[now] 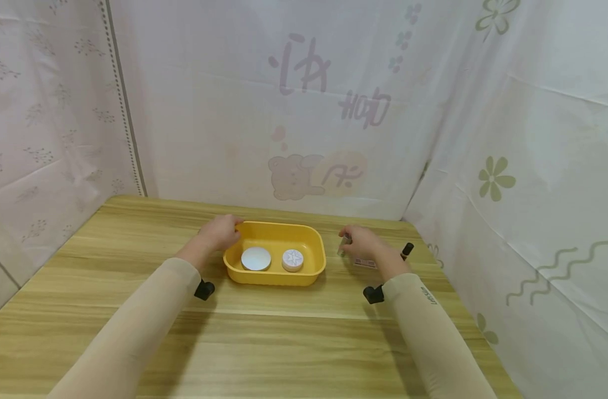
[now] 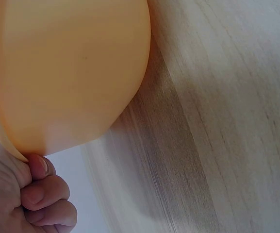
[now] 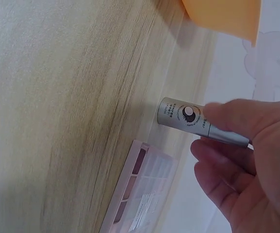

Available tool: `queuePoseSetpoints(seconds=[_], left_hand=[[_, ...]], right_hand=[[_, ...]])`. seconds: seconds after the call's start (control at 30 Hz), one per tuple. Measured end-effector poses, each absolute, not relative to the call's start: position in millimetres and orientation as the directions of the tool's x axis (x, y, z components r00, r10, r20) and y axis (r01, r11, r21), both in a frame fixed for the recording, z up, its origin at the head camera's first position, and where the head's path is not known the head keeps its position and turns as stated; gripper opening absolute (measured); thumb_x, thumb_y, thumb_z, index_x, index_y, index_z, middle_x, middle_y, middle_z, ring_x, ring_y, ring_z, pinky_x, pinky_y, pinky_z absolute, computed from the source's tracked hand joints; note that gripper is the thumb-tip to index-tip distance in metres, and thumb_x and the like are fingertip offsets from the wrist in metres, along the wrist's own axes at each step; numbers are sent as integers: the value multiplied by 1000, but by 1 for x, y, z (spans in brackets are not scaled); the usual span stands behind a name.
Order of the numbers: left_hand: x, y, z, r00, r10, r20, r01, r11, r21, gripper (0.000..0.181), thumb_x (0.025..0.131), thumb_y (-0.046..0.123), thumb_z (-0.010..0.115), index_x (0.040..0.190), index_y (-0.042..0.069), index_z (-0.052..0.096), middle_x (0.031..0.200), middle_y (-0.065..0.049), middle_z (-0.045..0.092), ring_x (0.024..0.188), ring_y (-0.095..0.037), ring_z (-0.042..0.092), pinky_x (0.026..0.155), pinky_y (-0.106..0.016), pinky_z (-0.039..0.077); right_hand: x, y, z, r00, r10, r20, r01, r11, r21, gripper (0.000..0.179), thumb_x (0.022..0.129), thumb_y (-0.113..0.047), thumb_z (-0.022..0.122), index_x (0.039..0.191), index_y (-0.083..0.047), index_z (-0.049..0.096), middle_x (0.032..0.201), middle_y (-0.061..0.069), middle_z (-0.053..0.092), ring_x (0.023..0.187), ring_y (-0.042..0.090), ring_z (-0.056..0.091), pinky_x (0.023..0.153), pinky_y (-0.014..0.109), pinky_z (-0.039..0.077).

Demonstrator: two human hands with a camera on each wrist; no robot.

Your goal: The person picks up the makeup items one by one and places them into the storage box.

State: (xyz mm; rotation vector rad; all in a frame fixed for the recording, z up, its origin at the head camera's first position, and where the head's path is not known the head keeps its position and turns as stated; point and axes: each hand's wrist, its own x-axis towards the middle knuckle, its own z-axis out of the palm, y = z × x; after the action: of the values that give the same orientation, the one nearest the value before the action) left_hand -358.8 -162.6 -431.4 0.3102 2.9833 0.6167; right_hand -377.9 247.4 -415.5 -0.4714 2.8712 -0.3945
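While the left hand [image 1: 219,234] grips the yellow tray [image 1: 274,279] by its rim, the right hand [image 1: 366,244], half curled, pinches a silver cosmetic tube [image 3: 193,120] right of it, near a makeup palette [image 3: 142,187]; grasping seems underway, and lifting would call for a steady pinch.

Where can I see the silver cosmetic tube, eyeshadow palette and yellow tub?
Silver cosmetic tube [image 3: 182,116], right wrist view: printed side.
Eyeshadow palette [image 3: 145,190], right wrist view: translucent lid.
Yellow tub [image 1: 274,279], head view: near wall.

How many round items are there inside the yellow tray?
2. The plain pale round item is in the left half of the yellow tray; the smaller star-patterned item is to its right. The tray's near wall might hide another.
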Motion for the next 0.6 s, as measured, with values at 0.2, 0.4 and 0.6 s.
queuePoseSetpoints(seconds=[0.2,0.4,0.6], left_hand=[[-358,-163,-430,-977,212,-35,181,897,402,56,107,14,52,162,9,55,165,-23,54,119,-36,62,87,-45,53],[-357,-163,-430,-975,221,-37,187,895,405,55,108,15,52,162,8,54,164,-24,55,123,-35,62,99,-50,53],[-357,-164,-430,-975,218,-47,179,892,415,56,108,15,51,163,8,53,165,-24,53,123,-35,62,97,-48,53]], right_hand=[[-376,246,-416,-935,-328,-139,-280,918,-279,40,109,-20,67,144,-1,64,129,16,71,119,33,67,107,52,56],[-376,245,-415,-933,-334,-133,-290,918,-271,32,107,-19,69,134,-1,68,116,12,71,105,27,65,98,49,56],[-374,244,-407,-931,-334,-148,-285,917,-279,33,109,-19,67,136,-1,66,116,12,70,105,27,64,97,47,55]])
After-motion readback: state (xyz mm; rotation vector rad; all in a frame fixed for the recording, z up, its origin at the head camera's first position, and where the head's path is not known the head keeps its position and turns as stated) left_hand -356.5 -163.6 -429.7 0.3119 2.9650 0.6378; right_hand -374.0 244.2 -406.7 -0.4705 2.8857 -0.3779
